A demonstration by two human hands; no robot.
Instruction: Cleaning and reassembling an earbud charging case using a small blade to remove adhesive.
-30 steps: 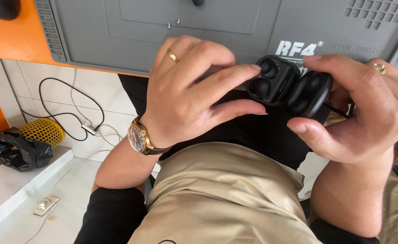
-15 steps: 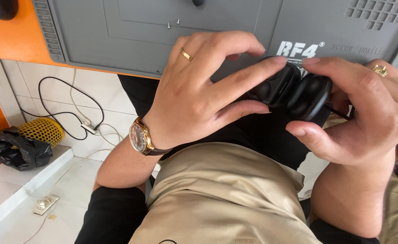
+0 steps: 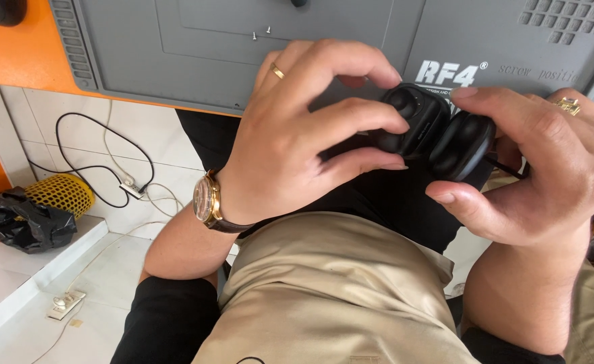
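Observation:
A black earbud charging case point(image 3: 438, 135) with its lid swung open is held above my lap, at the near edge of a grey work mat point(image 3: 196, 54). My left hand point(image 3: 297, 141), with a gold ring and a wristwatch, grips the case body, its fingers curled against the left side. My right hand point(image 3: 533, 168) wraps round the open lid from the right, thumb beneath and forefinger on top. A dark rounded earbud sits in the case's left well.
Two tiny screws point(image 3: 261, 32) lie on the mat, which rests on an orange table point(image 3: 14, 61). Down on the tiled floor at the left are black cables point(image 3: 95, 162), a power strip point(image 3: 64, 305), a black bag point(image 3: 20, 222) and yellow netting point(image 3: 61, 192).
My left fingers have slid along the case and closed tighter on its body. Both hands and the case have shifted slightly; the lid stays open.

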